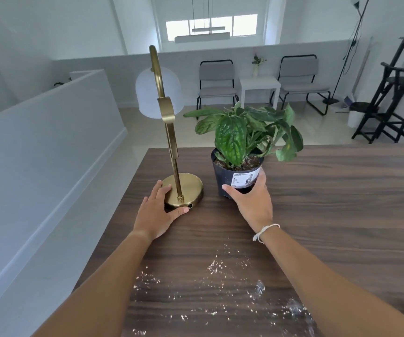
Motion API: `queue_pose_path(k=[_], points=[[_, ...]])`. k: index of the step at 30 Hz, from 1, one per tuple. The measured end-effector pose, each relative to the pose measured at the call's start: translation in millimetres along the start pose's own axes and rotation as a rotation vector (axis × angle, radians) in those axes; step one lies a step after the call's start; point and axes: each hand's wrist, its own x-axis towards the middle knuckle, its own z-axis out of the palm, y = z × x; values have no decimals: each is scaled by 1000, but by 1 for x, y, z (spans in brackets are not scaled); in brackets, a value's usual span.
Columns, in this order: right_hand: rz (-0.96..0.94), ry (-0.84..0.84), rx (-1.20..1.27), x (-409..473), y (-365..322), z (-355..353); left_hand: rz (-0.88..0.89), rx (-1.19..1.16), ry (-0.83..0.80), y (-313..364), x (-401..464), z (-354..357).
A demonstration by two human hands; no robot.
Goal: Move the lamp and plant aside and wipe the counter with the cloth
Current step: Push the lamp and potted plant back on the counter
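Observation:
A brass lamp [171, 142] with a white glass shade stands near the far left corner of the dark wood counter [330, 203]. My left hand [158, 211] grips its round base, fingers on the left rim and thumb at the front. To its right stands a green leafy plant [244, 132] in a black pot [230, 176] with a white label. My right hand [252, 198] wraps the pot's front and right side. White crumbs and powder [220, 285] are scattered on the counter close to me. No cloth is in view.
The counter's left edge drops to a light floor beside a low white wall [50, 132]. Beyond the far edge stand two grey chairs [216, 81], a small white table [260, 87] and black stools [395, 93] at the right.

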Motion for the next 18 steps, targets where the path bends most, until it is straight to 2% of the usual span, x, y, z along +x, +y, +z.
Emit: queue_pose_path(k=[18], points=[[-2, 53, -34, 37, -5, 35, -74, 26, 48, -5, 43, 1]])
